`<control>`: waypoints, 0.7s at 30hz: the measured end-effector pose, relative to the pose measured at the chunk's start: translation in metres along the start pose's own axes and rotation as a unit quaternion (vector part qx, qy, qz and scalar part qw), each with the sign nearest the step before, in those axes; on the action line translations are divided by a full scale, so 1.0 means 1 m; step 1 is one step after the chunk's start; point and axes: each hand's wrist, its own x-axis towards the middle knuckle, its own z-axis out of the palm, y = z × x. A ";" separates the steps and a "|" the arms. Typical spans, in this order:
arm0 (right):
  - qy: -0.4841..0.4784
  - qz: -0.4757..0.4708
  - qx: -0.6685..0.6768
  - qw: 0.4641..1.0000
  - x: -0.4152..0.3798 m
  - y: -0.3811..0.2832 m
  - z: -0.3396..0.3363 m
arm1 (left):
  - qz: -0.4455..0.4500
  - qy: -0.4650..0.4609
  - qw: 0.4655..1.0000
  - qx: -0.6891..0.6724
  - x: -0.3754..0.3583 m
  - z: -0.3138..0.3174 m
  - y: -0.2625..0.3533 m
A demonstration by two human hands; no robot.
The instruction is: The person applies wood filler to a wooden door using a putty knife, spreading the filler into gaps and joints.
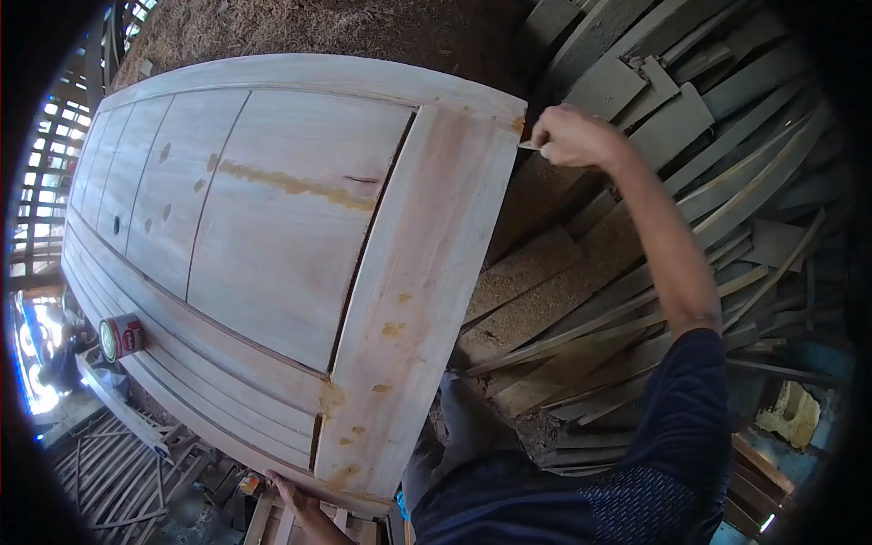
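**Pressing a blade to the door's far corner**

Gripping a small scraper blade (528, 144), the right hand (572, 136) is closed tight around it, the blade's tip touching the far corner of the wooden door (291, 236), beside a yellowish filler patch (519, 123). The left hand (289, 495) grasps the door's near edge, fingers curled under. A red tin (121, 338) rests on the left rail. Offcut slats (636, 300) and sawdust lie below.
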 end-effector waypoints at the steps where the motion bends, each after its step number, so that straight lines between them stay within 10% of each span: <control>1: 0.000 0.002 0.000 1.000 -0.005 0.006 0.001 | -0.011 0.017 1.000 -0.006 0.000 0.001 0.001; 8: 0.306 -0.156 0.043 0.938 -0.012 0.042 0.059 | -0.009 0.009 1.000 0.006 0.006 -0.004 -0.002; 13: 0.324 -0.179 0.084 0.925 -0.004 0.042 0.079 | 0.005 -0.001 1.000 -0.015 0.019 -0.024 -0.008; 15: 0.088 -0.005 -0.041 0.995 -0.017 0.028 0.031 | 0.010 0.002 1.000 -0.012 0.018 -0.026 -0.011; 21: 0.187 -0.031 -0.039 0.981 0.033 0.017 0.015 | -0.012 0.028 0.999 -0.016 0.007 -0.007 -0.002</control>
